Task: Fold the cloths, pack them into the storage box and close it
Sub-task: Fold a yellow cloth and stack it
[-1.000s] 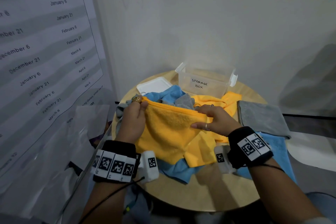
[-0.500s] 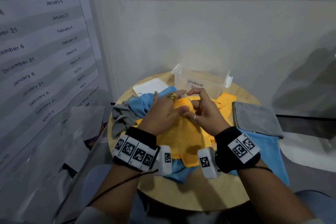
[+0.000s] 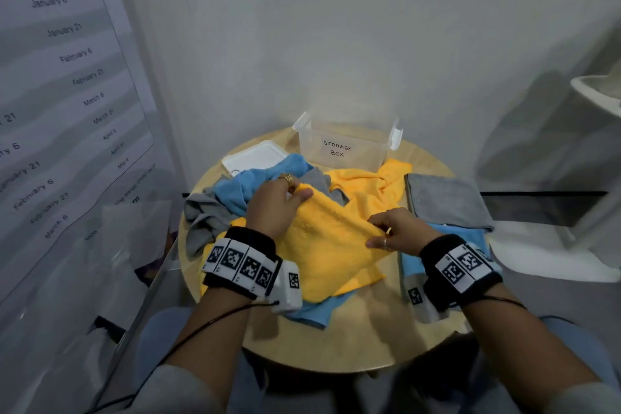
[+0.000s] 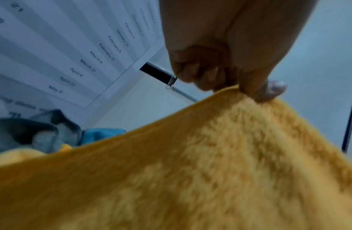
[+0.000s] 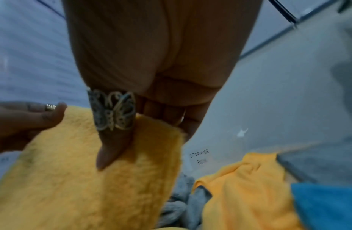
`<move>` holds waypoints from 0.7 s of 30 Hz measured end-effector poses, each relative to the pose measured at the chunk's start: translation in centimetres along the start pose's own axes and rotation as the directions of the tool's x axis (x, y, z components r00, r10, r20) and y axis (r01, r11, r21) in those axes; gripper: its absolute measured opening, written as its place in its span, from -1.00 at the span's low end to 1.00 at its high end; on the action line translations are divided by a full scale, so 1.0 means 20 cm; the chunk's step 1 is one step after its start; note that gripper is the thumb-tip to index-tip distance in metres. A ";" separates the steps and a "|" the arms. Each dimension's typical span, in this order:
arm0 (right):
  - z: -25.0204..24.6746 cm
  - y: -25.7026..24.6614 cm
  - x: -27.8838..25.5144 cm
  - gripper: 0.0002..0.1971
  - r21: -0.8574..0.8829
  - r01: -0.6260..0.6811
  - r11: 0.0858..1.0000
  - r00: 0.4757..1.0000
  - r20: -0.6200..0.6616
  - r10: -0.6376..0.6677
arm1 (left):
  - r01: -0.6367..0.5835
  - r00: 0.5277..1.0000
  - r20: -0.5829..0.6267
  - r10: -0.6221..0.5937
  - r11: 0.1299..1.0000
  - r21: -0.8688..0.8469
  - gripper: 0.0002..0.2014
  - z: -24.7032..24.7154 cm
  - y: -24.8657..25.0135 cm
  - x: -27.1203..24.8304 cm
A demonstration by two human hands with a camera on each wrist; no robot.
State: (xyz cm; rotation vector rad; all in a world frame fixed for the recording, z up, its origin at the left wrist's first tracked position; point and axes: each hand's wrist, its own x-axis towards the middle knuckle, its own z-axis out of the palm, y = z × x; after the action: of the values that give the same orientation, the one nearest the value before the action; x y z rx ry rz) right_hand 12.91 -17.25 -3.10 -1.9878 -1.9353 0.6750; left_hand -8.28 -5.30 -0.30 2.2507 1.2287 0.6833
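Observation:
A yellow cloth (image 3: pixel 329 245) hangs stretched between both hands above the round table (image 3: pixel 336 346). My left hand (image 3: pixel 285 202) pinches its far-left corner between thumb and fingers, seen close in the left wrist view on the yellow cloth (image 4: pixel 210 155) by the left hand (image 4: pixel 240 87). My right hand (image 3: pixel 386 232) pinches the cloth's right edge; the right wrist view shows the right hand (image 5: pixel 143 129) with its thumb lying on the yellow cloth (image 5: pixel 92 186). The clear storage box (image 3: pixel 346 148) stands open at the back.
A white lid (image 3: pixel 255 156) lies left of the box. Crumpled blue (image 3: pixel 242 185) and grey (image 3: pixel 201 218) cloths lie at the left, a second yellow cloth (image 3: pixel 376 185) behind, a folded grey cloth (image 3: pixel 443 202) on a blue one (image 3: pixel 470 239) at the right.
The hands met at the middle half a second ago and have since drawn apart, spreading the yellow cloth between them again, the right hand lower and nearer me.

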 end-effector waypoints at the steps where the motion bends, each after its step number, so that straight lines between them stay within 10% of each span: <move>1: -0.02 0.02 0.00 -0.78 -0.072 -0.048 0.996 0.998 0.023 0.050 | 0.034 0.996 0.082 -0.029 0.997 -0.064 -0.74 0.02 0.02 0.03; 5: -0.21 0.01 -0.01 -0.74 -0.256 -0.196 0.947 0.979 -0.113 0.172 | 0.146 0.978 0.201 -0.062 0.888 -0.436 -0.89 0.08 0.16 0.15; 12: -0.37 0.03 -0.13 -0.37 -0.322 -0.215 0.922 0.944 -0.312 0.111 | -0.084 0.977 0.088 0.196 0.726 -0.683 -0.90 0.09 0.27 0.19; 17: 0.04 0.13 -0.18 -0.32 -0.436 -0.265 0.860 0.928 0.126 0.350 | 0.062 0.897 0.424 0.127 0.913 -0.403 -0.64 0.37 -0.02 0.06; 21: 0.40 0.14 -0.13 0.16 -0.412 -0.276 0.868 0.926 0.128 0.355 | -0.094 0.799 0.593 0.105 0.994 -0.050 -0.56 0.51 -0.12 -0.03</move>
State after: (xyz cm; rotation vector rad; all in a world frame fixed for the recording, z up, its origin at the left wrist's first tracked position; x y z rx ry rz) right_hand 11.23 -20.83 -10.95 -2.6188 -1.9953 0.6247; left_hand -3.67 -6.30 -9.63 2.2642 0.7847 -0.0097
